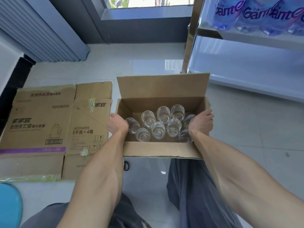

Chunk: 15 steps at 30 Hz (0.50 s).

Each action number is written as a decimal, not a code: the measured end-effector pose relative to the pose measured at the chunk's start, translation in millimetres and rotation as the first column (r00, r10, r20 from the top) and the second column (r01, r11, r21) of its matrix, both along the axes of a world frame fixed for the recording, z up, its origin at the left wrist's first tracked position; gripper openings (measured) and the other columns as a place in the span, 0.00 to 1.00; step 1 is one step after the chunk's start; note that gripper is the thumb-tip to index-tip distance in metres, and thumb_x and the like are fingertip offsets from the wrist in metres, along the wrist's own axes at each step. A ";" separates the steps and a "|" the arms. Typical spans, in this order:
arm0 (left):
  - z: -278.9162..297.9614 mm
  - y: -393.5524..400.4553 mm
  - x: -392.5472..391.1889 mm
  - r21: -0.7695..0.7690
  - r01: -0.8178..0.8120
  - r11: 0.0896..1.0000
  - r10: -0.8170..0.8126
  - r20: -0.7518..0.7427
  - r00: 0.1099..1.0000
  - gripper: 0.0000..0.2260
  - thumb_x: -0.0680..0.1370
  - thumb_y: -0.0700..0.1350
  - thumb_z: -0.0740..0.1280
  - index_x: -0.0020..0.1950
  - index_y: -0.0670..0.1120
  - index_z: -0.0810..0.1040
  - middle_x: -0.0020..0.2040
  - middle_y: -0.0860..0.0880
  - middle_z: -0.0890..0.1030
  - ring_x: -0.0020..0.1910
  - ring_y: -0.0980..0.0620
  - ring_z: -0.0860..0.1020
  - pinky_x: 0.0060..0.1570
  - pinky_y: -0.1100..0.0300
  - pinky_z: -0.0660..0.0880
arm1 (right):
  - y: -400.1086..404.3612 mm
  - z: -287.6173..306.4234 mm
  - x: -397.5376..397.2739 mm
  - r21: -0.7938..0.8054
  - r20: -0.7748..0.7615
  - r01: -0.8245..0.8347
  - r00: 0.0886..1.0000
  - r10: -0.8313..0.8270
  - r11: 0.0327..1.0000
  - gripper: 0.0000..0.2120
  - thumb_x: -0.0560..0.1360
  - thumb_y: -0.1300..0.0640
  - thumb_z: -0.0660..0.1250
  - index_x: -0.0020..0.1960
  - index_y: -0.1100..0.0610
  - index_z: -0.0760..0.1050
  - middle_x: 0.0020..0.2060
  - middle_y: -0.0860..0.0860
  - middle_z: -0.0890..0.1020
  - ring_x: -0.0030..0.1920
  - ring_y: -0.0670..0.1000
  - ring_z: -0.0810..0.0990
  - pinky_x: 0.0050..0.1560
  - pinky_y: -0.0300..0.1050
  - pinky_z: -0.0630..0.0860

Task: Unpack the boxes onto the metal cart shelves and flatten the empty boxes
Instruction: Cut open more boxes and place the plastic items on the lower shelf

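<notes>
Head view, flattened box (54, 129), metal cart (246, 71) nearby

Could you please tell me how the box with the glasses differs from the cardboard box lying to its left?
The box with the glasses stands open with its far flap raised; the printed box lies flat on the floor. The first holds clear glasses; the flat one holds nothing. The left hand and right hand grip the open box's sides; the flat one lies untouched. Both are brown cardboard.
</notes>
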<state>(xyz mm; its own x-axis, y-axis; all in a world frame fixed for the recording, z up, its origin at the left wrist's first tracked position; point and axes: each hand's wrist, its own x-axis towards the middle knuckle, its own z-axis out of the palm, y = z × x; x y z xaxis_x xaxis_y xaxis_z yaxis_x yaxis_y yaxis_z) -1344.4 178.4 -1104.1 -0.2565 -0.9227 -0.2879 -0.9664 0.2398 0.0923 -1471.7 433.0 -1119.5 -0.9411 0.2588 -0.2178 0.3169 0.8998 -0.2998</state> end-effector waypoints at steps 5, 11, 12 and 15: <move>7.7 6.9 1.3 -0.215 0.295 0.931 -0.282 0.092 0.955 0.34 0.73 0.44 0.72 0.75 0.40 0.61 0.76 0.34 0.59 0.73 0.37 0.63 0.70 0.46 0.67 | -13.4 10.8 18.9 0.099 -0.058 -0.295 0.952 0.302 0.950 0.44 0.73 0.54 0.69 0.79 0.67 0.47 0.79 0.64 0.51 0.79 0.63 0.49 0.77 0.58 0.47; 20.4 32.7 -16.5 -0.054 0.564 0.824 -0.566 -0.044 0.823 0.17 0.77 0.41 0.65 0.65 0.43 0.74 0.63 0.41 0.73 0.61 0.42 0.73 0.57 0.50 0.74 | -36.2 15.0 39.6 0.134 -0.009 -0.818 0.563 0.826 0.559 0.28 0.72 0.61 0.72 0.70 0.57 0.69 0.68 0.58 0.72 0.70 0.58 0.67 0.71 0.54 0.65; 19.9 35.6 -14.0 0.003 0.532 0.847 -0.531 -0.027 0.847 0.16 0.77 0.42 0.65 0.64 0.43 0.74 0.62 0.41 0.74 0.60 0.41 0.74 0.56 0.49 0.74 | -37.4 14.8 41.9 0.114 0.014 -0.814 0.574 0.818 0.569 0.26 0.72 0.62 0.72 0.69 0.57 0.70 0.66 0.58 0.73 0.67 0.58 0.69 0.69 0.54 0.67; 5.9 34.5 -9.9 0.128 0.477 0.870 -0.487 0.072 0.870 0.16 0.78 0.44 0.63 0.64 0.42 0.74 0.60 0.39 0.75 0.59 0.39 0.77 0.56 0.49 0.74 | -43.0 12.6 34.4 0.074 0.101 -0.775 0.631 0.769 0.627 0.26 0.74 0.60 0.70 0.70 0.57 0.68 0.65 0.60 0.71 0.65 0.60 0.70 0.66 0.54 0.70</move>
<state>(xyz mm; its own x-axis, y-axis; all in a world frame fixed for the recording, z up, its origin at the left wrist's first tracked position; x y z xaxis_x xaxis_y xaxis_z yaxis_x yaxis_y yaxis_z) -1354.3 213.0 -1098.2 -0.6269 -0.6555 -0.4211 -0.7382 0.6726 0.0520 -1437.3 390.0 -1106.9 -0.7935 -0.5341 -0.2917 -0.4958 0.8453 -0.1992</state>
